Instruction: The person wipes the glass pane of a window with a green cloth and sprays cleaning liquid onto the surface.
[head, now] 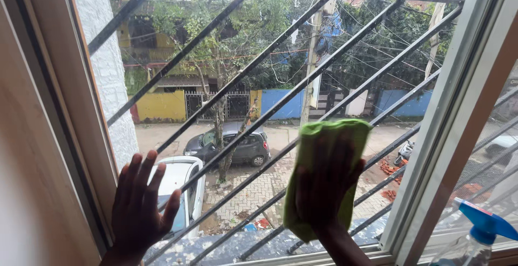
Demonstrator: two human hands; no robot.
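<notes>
Head view. Window pane fills the frame, tilted, with dark diagonal bars outside it.

Left hand lies flat on the glass at the pane's lower left corner, just beside the wooden frame. Fingers spread apart and pointing up; it holds nothing.

Right hand presses a green cloth against the pane, low and right of centre, near the pale upright bar of the frame. Fingers lie open and close together on the cloth, which shows above, left and right of the hand and hangs below the palm. Cloth is touching the glass, its top edge about mid-height of the pane.

Spray bottle at the lower right corner of the view, right of the pale upright bar: clear body, blue trigger head with a red nozzle tip. No label readable.

Through the glass: 1 dark car and 1 white car parked on a paved street, a yellow wall and blue wall behind them, a tree, a utility pole with cables. White textured wall outside at the pane's left edge.
</notes>
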